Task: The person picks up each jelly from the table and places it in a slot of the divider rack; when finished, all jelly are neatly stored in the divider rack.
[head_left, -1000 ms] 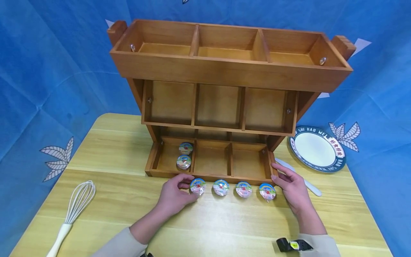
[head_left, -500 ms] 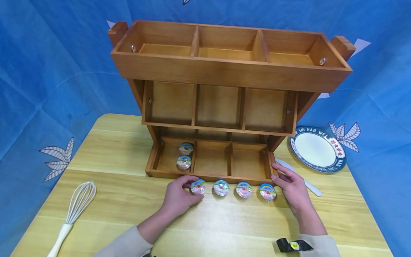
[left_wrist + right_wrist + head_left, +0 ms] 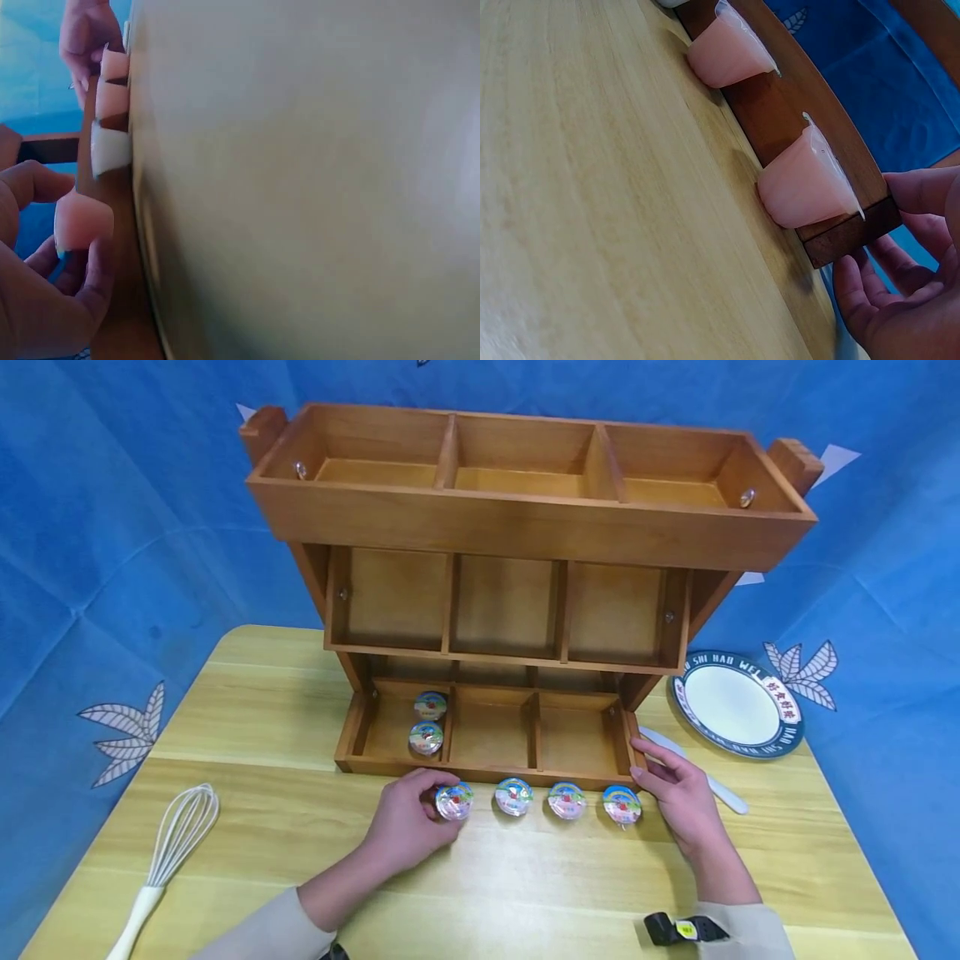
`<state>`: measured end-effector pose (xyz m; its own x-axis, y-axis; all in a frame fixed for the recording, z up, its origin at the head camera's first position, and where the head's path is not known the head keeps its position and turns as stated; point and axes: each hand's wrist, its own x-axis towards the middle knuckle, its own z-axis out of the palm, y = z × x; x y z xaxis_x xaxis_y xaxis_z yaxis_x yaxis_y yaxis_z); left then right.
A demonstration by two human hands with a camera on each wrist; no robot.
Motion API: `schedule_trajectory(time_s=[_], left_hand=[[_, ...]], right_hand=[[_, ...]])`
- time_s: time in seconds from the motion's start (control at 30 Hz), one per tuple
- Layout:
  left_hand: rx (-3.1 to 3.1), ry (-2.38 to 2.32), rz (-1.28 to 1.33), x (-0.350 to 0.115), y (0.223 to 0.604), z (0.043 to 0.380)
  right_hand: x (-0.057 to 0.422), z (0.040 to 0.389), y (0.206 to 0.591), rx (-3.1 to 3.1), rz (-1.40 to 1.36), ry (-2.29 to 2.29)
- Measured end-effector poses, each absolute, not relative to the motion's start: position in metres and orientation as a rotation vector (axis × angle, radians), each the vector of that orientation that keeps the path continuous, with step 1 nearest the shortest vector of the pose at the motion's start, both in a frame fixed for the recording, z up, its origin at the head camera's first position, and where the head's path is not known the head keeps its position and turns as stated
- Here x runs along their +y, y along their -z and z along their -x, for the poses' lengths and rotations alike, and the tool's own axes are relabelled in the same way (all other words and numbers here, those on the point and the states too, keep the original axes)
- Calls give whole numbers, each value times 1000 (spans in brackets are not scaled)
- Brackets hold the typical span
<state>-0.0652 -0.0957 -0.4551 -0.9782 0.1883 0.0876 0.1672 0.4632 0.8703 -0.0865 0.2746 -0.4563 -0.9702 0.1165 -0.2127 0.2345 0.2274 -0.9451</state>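
Observation:
My left hand (image 3: 405, 827) pinches a small jelly cup (image 3: 454, 802) with a printed foil lid between thumb and fingers. In the left wrist view the held cup (image 3: 84, 222), pink-bodied, sits slightly off the table. Right of it stand a white jelly cup (image 3: 513, 797) and two pink jelly cups (image 3: 566, 801) (image 3: 622, 806), along the front of the wooden rack (image 3: 480, 772). Two more jelly cups (image 3: 426, 737) (image 3: 431, 706) lie in the bottom tier's left compartment, against its divider. My right hand (image 3: 684, 797) grips the bottom tier's front right corner (image 3: 855, 234).
The rack's upper tiers (image 3: 525, 518) overhang the bottom one. A white whisk (image 3: 168, 852) lies at the table's left. On the right are a green-rimmed plate (image 3: 731, 706) and a white knife-like utensil (image 3: 723, 793), partly behind the right hand.
The left hand first shifted a little right around the leftmost jelly cup. Now it has drawn that cup slightly left and toward me. The right hand has stayed at the rack corner.

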Motion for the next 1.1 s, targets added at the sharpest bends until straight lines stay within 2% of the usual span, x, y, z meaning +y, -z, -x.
schedule_trajectory(time_s=[0.2,0.47,1.1], left_hand=[[2577,-1649,-407,-99,438,71],[2440,-1766,-481,-89,421,97],[2405,-1851,-365,-40,427,162]], right_hand=[[273,87,457,2388,-334,1880],[274,87,461,2378,-338,1896],[273,87,457,2390,-360,1869]])
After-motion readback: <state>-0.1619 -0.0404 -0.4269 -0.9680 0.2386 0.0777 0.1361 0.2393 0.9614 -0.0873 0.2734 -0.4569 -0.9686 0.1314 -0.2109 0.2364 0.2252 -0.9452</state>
